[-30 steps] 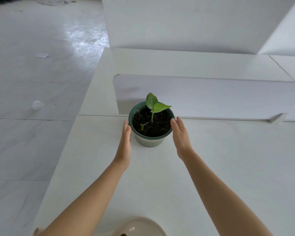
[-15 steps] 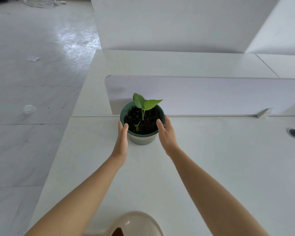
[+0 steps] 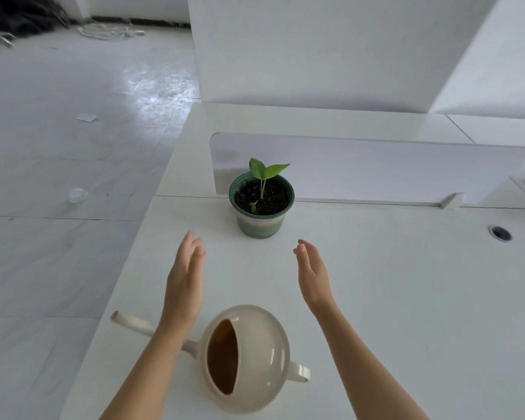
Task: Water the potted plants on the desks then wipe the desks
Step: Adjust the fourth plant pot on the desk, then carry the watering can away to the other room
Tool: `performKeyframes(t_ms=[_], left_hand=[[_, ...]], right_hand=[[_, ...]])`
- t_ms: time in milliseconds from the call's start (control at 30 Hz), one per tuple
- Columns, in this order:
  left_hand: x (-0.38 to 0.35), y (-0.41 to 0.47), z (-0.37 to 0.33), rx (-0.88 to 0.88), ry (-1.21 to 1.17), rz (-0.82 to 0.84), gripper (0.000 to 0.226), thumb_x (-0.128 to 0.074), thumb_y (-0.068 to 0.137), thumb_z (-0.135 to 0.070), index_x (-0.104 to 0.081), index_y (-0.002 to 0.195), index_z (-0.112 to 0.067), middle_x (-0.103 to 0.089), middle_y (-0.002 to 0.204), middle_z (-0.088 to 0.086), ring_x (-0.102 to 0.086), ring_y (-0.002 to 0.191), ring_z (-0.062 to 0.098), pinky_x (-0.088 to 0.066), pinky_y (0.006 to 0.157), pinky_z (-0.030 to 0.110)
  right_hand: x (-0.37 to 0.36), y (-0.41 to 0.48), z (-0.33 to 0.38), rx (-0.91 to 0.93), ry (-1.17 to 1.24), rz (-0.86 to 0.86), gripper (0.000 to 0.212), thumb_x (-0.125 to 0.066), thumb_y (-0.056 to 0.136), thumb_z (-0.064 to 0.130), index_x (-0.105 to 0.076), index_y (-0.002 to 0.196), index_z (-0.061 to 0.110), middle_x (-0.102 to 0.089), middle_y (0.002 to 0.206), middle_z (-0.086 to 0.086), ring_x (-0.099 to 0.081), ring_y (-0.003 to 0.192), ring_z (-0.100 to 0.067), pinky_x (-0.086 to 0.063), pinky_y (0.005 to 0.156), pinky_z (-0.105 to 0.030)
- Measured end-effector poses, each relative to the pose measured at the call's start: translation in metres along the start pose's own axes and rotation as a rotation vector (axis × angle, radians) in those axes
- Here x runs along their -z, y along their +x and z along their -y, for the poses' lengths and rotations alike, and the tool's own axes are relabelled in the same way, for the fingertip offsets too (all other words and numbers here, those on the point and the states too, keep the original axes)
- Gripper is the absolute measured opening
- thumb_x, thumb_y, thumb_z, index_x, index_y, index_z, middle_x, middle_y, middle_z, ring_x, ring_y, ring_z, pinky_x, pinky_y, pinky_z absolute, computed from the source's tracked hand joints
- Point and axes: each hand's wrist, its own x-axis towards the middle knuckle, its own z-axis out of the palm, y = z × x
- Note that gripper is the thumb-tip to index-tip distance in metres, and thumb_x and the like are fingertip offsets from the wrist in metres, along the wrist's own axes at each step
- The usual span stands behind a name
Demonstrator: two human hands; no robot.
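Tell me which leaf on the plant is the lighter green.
The right-hand leaf, pointing right: lighter, yellower green. The left leaf beside it is darker and stands more upright.

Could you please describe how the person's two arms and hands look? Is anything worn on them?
Both forearms are bare up to the picture's edge: no sleeves are visible. The left hand and the right hand wear no gloves, and I see no watch, bracelet or ring on the wrists or fingers. No marks or bandages show.
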Motion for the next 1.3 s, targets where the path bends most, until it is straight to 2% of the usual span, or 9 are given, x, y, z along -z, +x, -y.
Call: performKeyframes(t_ms=[200, 300, 433, 633, 767, 867, 1033, 1200, 1300], left_hand=[[0.041, -0.054, 0.028, -0.065, 0.018, -0.144, 0.070, -0.028, 0.074, -0.057, -0.057, 0.117, -0.011, -0.060, 0.111, -0.002, -0.058, 0.103, 0.018, -0.042, 0.095, 0.034], [0.052, -0.079, 0.049, -0.026, -0.026, -0.204, 0.051, -0.034, 0.080, -0.047, -0.062, 0.102, -0.010, -0.064, 0.097, -0.008, -0.062, 0.093, 0.019, -0.045, 0.082, 0.019], [0.060, -0.101, 0.077, 0.117, -0.037, -0.251, 0.029, -0.039, 0.094, -0.018, -0.065, 0.088, -0.008, -0.066, 0.090, 0.007, -0.062, 0.093, 0.031, -0.043, 0.076, 0.033], [0.066, -0.098, 0.093, 0.337, -0.189, -0.269, 0.030, -0.034, 0.097, -0.018, -0.056, 0.115, -0.006, -0.060, 0.108, 0.013, -0.055, 0.103, 0.027, -0.041, 0.083, 0.038], [0.064, -0.091, 0.095, 0.380, -0.258, -0.223, 0.039, -0.035, 0.098, -0.023, -0.043, 0.133, -0.009, -0.055, 0.122, 0.011, -0.051, 0.112, 0.025, -0.040, 0.091, 0.039], [0.060, -0.084, 0.092, 0.387, -0.327, -0.179, 0.042, -0.037, 0.097, -0.024, -0.037, 0.138, -0.012, -0.050, 0.130, 0.010, -0.047, 0.122, 0.026, -0.038, 0.095, 0.039], [0.051, -0.076, 0.086, 0.361, -0.450, -0.115, 0.040, -0.036, 0.097, -0.022, -0.040, 0.136, -0.015, -0.051, 0.123, 0.003, -0.048, 0.117, 0.022, -0.035, 0.092, 0.036], [0.053, -0.072, 0.091, 0.329, -0.480, -0.079, 0.040, -0.036, 0.097, -0.020, -0.039, 0.137, -0.017, -0.051, 0.124, 0.002, -0.049, 0.115, 0.021, -0.036, 0.095, 0.036], [0.055, -0.064, 0.091, 0.307, -0.483, 0.012, 0.039, -0.035, 0.098, -0.021, -0.041, 0.136, -0.018, -0.051, 0.125, 0.001, -0.049, 0.115, 0.020, -0.036, 0.095, 0.035]], right_hand=[[0.003, -0.056, -0.014, 0.053, -0.102, 0.009, 0.039, -0.037, 0.096, 0.032, -0.049, 0.128, 0.012, -0.052, 0.122, 0.001, -0.044, 0.106, -0.006, -0.032, 0.091, -0.021], [0.004, -0.078, -0.029, 0.050, -0.129, 0.010, 0.037, -0.040, 0.095, 0.033, -0.052, 0.125, 0.013, -0.052, 0.117, 0.004, -0.046, 0.106, -0.008, -0.035, 0.094, -0.024], [0.000, -0.110, -0.053, 0.003, -0.125, 0.040, 0.057, -0.040, 0.077, 0.062, -0.054, 0.116, 0.023, -0.052, 0.109, 0.015, -0.051, 0.115, -0.015, -0.045, 0.098, -0.042], [-0.009, -0.136, -0.076, 0.008, -0.442, -0.024, 0.063, -0.029, 0.079, 0.056, -0.049, 0.126, 0.019, -0.051, 0.123, 0.005, -0.036, 0.127, -0.014, -0.023, 0.101, -0.029], [-0.013, -0.136, -0.081, -0.061, -0.459, -0.043, 0.074, -0.018, 0.068, 0.070, -0.055, 0.108, 0.020, -0.054, 0.115, 0.006, -0.038, 0.121, -0.015, -0.022, 0.091, -0.028], [-0.012, -0.135, -0.080, -0.107, -0.474, -0.026, 0.056, -0.023, 0.074, 0.070, -0.047, 0.089, 0.021, -0.051, 0.101, 0.006, -0.042, 0.113, -0.018, -0.021, 0.086, -0.028], [-0.007, -0.136, -0.072, -0.178, -0.511, 0.010, 0.032, -0.033, 0.090, 0.054, -0.044, 0.090, 0.025, -0.046, 0.102, 0.004, -0.035, 0.099, -0.014, -0.023, 0.086, -0.031], [-0.003, -0.131, -0.072, -0.241, -0.340, 0.047, 0.061, -0.035, 0.064, 0.076, -0.045, 0.075, 0.017, -0.045, 0.085, 0.005, -0.040, 0.086, -0.014, -0.032, 0.077, -0.028], [0.000, -0.137, -0.071, -0.286, -0.074, 0.094, 0.085, -0.054, 0.054, 0.078, -0.049, 0.077, -0.003, -0.040, 0.081, -0.004, -0.036, 0.079, -0.015, -0.028, 0.072, -0.029]])
